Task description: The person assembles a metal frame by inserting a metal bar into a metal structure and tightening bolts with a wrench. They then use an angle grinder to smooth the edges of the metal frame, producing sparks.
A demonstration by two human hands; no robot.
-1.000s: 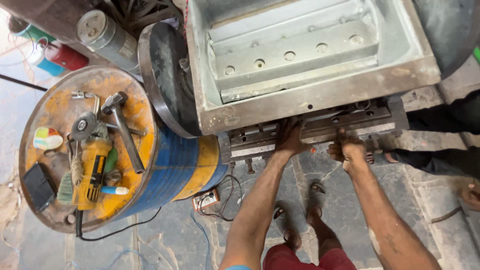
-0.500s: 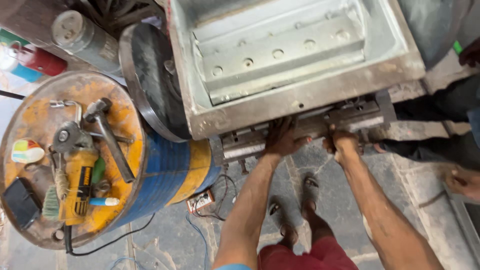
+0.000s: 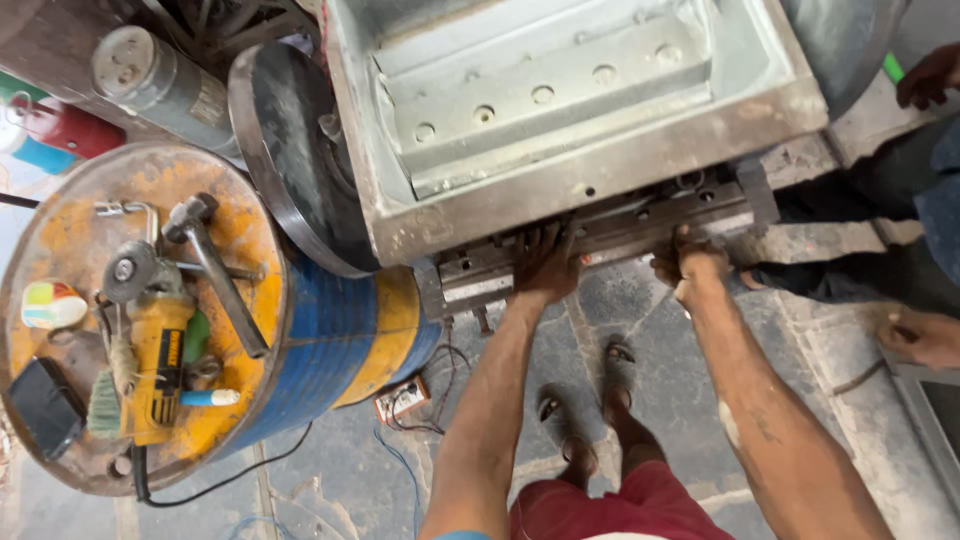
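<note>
My left hand presses flat against the dark metal frame that sits under the big grey metal box. My fingers are spread out and lie on the frame's front edge, near its left end. They do not wrap around anything.

My right hand is on the same frame, closer to its right end. Its fingers curl over the front edge, so this grip is closed on the frame.

The box is open at the top, and I can see round holes in a row inside it. The frame sticks out just below the box's near edge.

To the left stands a blue and yellow drum. On its top lie a yellow grinder, a hammer and a black phone.

My feet in sandals stand on the stone floor below. Another person's hand is at the right side.
</note>
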